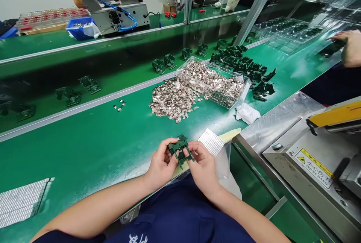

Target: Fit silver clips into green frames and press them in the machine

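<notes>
Two hands on one part here. The left hand (161, 164) and the right hand (202, 164) are both curled around a small dark green plastic frame (180, 149), held up just over the near edge of the green bench (93, 141). Neither hand is spread wide; fingers and thumbs are bent in and pinching the frame from either side, left thumb on its left edge, right fingertips on its right edge. The frame sits tilted between them, close to the person's body.

Containers: there's a clear plastic box (222, 85) further back on the bench, pretty much full of little shiny metal clips. A big loose heap of the same clips (173, 100) is spilled out right beside its left end, touching it. A few stray clips (120, 105) lie off to the left on their own.

Behind and right of the box is a scattered bunch of green frames (248, 66) like the held one. A crumpled white cloth (247, 113) lies just in front of the box's right corner. Clear blister trays (284, 32) are stacked at the far right, where another person's hand (348, 47) rests. A metal machine with a yellow warning label (314, 166) sits at the right.
</notes>
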A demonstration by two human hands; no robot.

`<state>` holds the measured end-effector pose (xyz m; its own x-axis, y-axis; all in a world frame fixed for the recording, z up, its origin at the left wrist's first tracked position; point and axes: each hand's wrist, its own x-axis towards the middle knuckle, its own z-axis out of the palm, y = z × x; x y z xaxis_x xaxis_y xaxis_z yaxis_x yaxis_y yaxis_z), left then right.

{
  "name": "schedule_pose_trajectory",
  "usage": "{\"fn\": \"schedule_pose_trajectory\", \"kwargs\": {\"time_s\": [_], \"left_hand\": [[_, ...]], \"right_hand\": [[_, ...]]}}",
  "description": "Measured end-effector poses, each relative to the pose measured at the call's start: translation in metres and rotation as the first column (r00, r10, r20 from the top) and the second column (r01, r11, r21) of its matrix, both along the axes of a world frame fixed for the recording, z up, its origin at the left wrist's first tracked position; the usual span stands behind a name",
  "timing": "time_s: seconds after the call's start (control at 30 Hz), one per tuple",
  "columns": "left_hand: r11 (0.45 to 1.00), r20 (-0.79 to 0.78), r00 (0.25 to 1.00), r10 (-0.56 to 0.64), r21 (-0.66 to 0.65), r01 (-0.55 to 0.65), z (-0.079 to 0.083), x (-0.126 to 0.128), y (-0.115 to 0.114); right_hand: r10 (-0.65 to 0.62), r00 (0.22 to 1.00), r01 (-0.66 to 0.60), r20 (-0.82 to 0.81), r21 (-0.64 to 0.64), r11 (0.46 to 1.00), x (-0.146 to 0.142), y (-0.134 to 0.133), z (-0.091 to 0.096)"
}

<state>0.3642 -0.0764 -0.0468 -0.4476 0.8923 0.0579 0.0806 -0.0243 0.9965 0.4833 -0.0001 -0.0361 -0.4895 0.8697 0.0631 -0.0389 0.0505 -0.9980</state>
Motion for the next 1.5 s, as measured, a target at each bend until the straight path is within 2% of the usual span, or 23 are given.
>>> {"fn": "schedule_pose_trajectory", "kwargs": {"time_s": [0.17, 0.33, 0.43, 0.53, 0.67, 0.73, 0.8, 0.83, 0.9, 1.0, 1.1, 1.23, 1.37, 1.5], "left_hand": [[0.999, -0.09, 0.995, 0.037, 0.012, -0.036, 0.001, -0.002, -0.003], [0.999, -0.074, 0.997, 0.034, 0.004, -0.034, 0.005, 0.001, -0.003], [1.0, -0.054, 0.999, 0.0, 0.013, 0.001, 0.008, 0.009, -0.001], [0.996, -0.054, 0.994, -0.091, 0.015, 0.092, 0.008, 0.019, 0.006], [0.965, -0.043, 0.964, -0.263, -0.002, 0.264, 0.008, 0.032, 0.033], [0.961, -0.069, 0.959, -0.275, 0.008, 0.276, 0.007, 0.038, 0.054], [0.969, -0.109, 0.965, -0.237, 0.038, 0.242, 0.005, 0.044, 0.077], [0.972, -0.123, 0.968, -0.219, 0.056, 0.227, 0.004, 0.047, 0.089], [0.971, -0.127, 0.97, -0.209, 0.089, 0.221, -0.001, 0.051, 0.107], [0.963, -0.101, 0.967, -0.234, 0.116, 0.245, -0.009, 0.055, 0.12], [0.956, -0.085, 0.962, -0.26, 0.115, 0.268, -0.015, 0.054, 0.12], [0.968, -0.101, 0.969, -0.226, 0.084, 0.235, -0.018, 0.051, 0.118], [0.975, -0.105, 0.973, -0.207, 0.062, 0.215, -0.019, 0.05, 0.119], [0.97, -0.04, 0.977, -0.212, 0.113, 0.215, -0.018, 0.049, 0.119]], "right_hand": [[-0.01, 0.998, 0.008, -0.058, -0.037, 0.999, -0.003, -0.002, 0.001], [-0.016, 0.998, 0.01, -0.055, -0.112, 0.994, -0.001, -0.004, 0.001], [-0.047, 0.996, 0.037, -0.075, -0.138, 0.99, 0.007, -0.006, 0.0], [-0.097, 0.991, 0.084, -0.091, -0.142, 0.986, 0.022, -0.005, 0.002], [-0.17, 0.982, 0.159, -0.084, -0.13, 0.979, 0.055, 0.004, 0.001], [-0.304, 0.951, 0.296, -0.056, -0.114, 0.948, 0.074, 0.009, -0.006], [-0.4, 0.917, 0.398, 0.005, -0.112, 0.911, 0.089, 0.013, -0.019], [-0.386, 0.922, 0.388, 0.041, -0.111, 0.915, 0.093, 0.015, -0.026], [-0.254, 0.963, 0.263, 0.095, -0.099, 0.96, 0.095, 0.016, -0.04], [-0.085, 0.992, 0.09, 0.093, -0.056, 0.994, 0.085, 0.017, -0.054], [-0.083, 0.993, 0.085, 0.08, -0.016, 0.996, 0.072, 0.017, -0.062], [-0.094, 0.99, 0.086, 0.107, 0.073, 0.994, 0.071, 0.021, -0.071], [-0.02, 0.98, -0.011, 0.196, 0.153, 0.988, 0.082, 0.025, -0.082], [0.061, 0.94, -0.115, 0.335, 0.144, 0.983, 0.097, 0.028, -0.08]]}}
